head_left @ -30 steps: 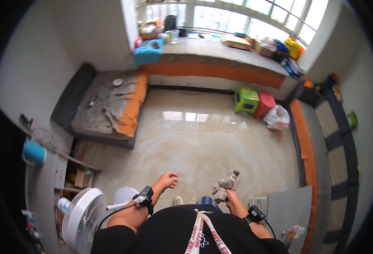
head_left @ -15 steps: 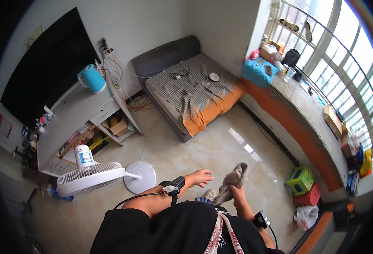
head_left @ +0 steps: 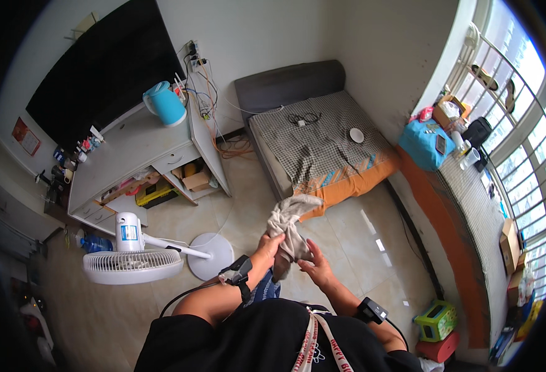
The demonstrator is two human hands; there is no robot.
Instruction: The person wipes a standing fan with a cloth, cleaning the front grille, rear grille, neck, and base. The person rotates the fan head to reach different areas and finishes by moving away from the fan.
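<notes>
A crumpled grey-beige cloth (head_left: 293, 224) hangs in front of my body, bunched and twisted, its lower end darker. My left hand (head_left: 269, 248) grips its left side, with the thumb pressed onto the folds. Close against the cloth's right edge is my right hand (head_left: 318, 268), its fingers apart; whether a fingertip touches the fabric is hard to tell. Both wrists carry a strapped-on black device with a cable.
A white standing fan (head_left: 133, 266) stands at the left, its round base (head_left: 211, 257) near my left forearm. A grey cabinet (head_left: 124, 152) holds a blue kettle (head_left: 165, 104). Ahead is a low bed (head_left: 341, 146). A green stool (head_left: 436, 320) stands at the right, by the window ledge (head_left: 471, 232).
The cloth has passed from my right hand to my left and moved left and forward. My right hand has let go and opened beside it. The view has shifted leftward.
</notes>
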